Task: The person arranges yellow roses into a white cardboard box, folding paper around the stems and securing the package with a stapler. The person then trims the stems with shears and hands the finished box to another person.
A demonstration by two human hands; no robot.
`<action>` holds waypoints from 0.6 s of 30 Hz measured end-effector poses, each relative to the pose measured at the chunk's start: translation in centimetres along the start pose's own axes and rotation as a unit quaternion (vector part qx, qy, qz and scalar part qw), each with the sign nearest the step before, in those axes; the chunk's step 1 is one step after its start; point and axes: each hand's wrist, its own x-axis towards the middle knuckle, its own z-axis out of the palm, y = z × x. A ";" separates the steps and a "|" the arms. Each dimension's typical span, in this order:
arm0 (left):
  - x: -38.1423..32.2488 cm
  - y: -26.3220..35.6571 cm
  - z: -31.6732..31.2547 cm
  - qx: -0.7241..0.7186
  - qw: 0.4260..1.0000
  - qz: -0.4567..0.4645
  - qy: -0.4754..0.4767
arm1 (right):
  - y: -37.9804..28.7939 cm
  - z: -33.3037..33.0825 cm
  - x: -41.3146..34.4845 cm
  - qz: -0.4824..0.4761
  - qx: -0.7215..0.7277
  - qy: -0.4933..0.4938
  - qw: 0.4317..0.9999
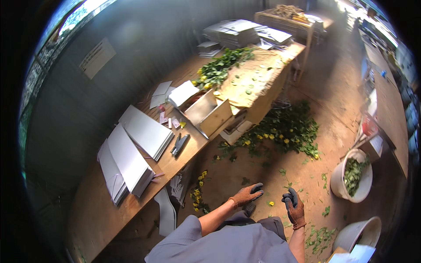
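My left hand (247, 195), in an orange-brown glove with dark grey fingers, reaches over the floor, its fingers apart and nothing seen in it. To its right my right hand (295, 208) wears the same kind of glove, its fingers bent. A thin leafy sprig (286, 178) shows just beyond these fingertips; whether they touch it I cannot tell. Between and below the hands lies a yellow flower head (271, 203) on the floor. Farther ahead, a large heap of leafy yellow roses (283, 131) lies beside and partly under the wooden workbench (184, 166).
The bench bears white cardboard stacks (130, 161), a black stapler (180, 145), a wooden box frame (210, 111) and more yellow roses (217, 70). More roses (197, 194) lie by its base. To the right stand a bucket of leaves (337, 177) and another bucket (352, 230).
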 end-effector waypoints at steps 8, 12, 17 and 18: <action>0.1 -0.7 -7.5 -0.076 0.975 -0.037 0.204 | 2.1 -0.7 11.3 0.113 -0.180 -0.123 0.969; 2.0 5.9 -11.0 -0.274 0.940 0.036 0.201 | 5.2 -1.4 17.8 0.078 -0.225 -0.149 0.960; 7.1 19.3 -18.3 -0.164 0.956 0.149 0.193 | 1.9 -1.4 27.9 0.107 -0.250 -0.170 0.947; 8.2 21.5 -20.0 -0.164 0.953 0.170 0.192 | 2.6 -1.4 29.9 0.120 -0.183 -0.177 0.960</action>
